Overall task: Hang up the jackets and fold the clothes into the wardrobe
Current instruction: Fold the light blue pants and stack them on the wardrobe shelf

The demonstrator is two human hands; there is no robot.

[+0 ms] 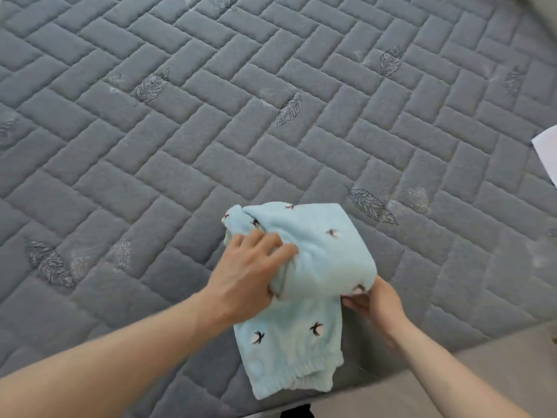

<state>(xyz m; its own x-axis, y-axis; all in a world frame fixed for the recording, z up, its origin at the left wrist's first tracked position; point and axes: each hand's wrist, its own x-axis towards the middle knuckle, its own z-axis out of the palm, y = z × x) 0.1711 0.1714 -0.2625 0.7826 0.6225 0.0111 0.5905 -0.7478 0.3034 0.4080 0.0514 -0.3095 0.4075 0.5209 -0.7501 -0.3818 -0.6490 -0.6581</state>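
Grey quilted mattress (180, 131), white sheet (547, 149)

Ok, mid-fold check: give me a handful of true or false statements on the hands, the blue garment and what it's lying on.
1. The left hand grips the light blue garment. True.
2. The right hand hangs free, touching nothing. False: it holds the garment's folded edge.
3. The garment lies on a grey quilted cover. True.
4. The garment is plain, with no pattern. False: small dark bird shapes dot it.
5. A white sheet shows at the right edge. True.
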